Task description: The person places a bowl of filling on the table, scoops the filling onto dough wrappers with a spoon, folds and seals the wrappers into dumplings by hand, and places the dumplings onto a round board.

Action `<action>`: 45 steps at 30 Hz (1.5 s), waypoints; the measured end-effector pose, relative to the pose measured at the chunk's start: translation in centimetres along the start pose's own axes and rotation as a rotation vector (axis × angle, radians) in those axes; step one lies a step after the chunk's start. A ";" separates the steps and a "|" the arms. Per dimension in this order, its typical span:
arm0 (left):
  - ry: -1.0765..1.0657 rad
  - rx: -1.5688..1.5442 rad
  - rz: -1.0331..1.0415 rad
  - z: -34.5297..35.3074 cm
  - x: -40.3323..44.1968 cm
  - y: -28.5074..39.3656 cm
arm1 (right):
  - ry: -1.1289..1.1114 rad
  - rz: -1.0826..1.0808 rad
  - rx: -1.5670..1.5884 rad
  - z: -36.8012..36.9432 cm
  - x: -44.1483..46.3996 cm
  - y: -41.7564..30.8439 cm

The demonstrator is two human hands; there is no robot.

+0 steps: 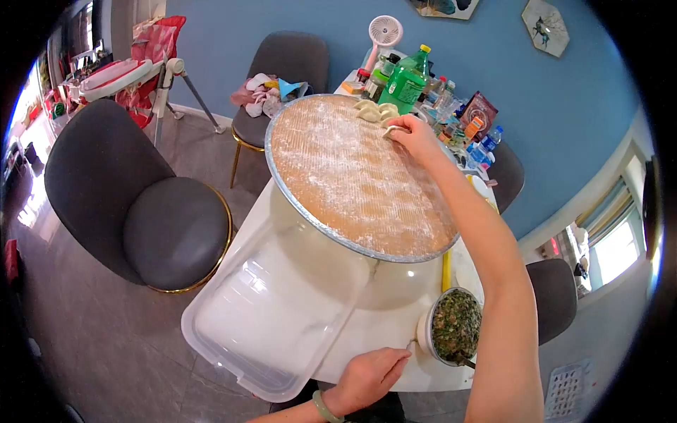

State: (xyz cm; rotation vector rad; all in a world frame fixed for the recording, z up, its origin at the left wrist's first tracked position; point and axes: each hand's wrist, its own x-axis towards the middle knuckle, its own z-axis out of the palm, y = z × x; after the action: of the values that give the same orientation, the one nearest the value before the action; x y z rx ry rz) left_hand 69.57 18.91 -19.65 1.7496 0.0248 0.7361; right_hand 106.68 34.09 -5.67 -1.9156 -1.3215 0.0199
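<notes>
My right hand (410, 136) reaches across to the far edge of a large round tray (310, 218) dusted with white flour. Its fingers pinch a pale dumpling (390, 130) at the tray surface. Several more dumplings (368, 112) sit together just beyond it. Near the front edge of the table, my left hand (370, 377) is closed, fingers together, with nothing visible in it; a pale green bangle (324, 407) circles that wrist. To its right stands a white bowl (424, 337) of chopped green filling (455, 324), with a dark utensil handle at its near rim.
A clear plastic bin lid or tray (261, 331) lies on the white table (395, 310). Behind the round tray stand a green bottle (407, 83), a pink fan (385, 35) and several jars. Grey chairs (176, 229) flank the table; one (289, 63) bears cloths.
</notes>
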 end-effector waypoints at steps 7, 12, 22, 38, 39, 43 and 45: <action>0.000 -0.030 0.024 0.1 0.0 -0.4 | 0.042 0.007 -0.155 0.0 -0.4 0.2; 0.018 -0.001 0.001 0.3 0.0 -0.5 | 0.017 0.047 -0.195 -0.7 -0.2 0.5; 0.015 0.090 -0.172 0.7 -0.1 0.1 | 0.120 0.092 -0.276 -18.6 -6.9 1.5; 0.308 0.010 -0.290 1.6 -0.7 2.1 | -0.070 0.318 0.074 -15.4 -24.9 14.3; 0.304 0.046 -0.281 1.6 -0.7 2.4 | -0.148 0.292 0.108 -14.8 -25.7 13.6; 0.289 0.107 -0.295 1.6 -0.5 2.7 | -0.241 0.113 0.035 -12.4 -28.0 10.0; 0.284 0.123 -0.302 1.7 -0.3 2.9 | -0.293 0.221 0.017 -11.7 -28.1 8.2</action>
State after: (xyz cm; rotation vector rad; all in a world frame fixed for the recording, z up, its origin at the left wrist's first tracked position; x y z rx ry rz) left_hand 69.15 16.36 -17.48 1.6939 0.5258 0.7641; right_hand 105.24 3.64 -13.91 -2.0926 -1.2815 0.4353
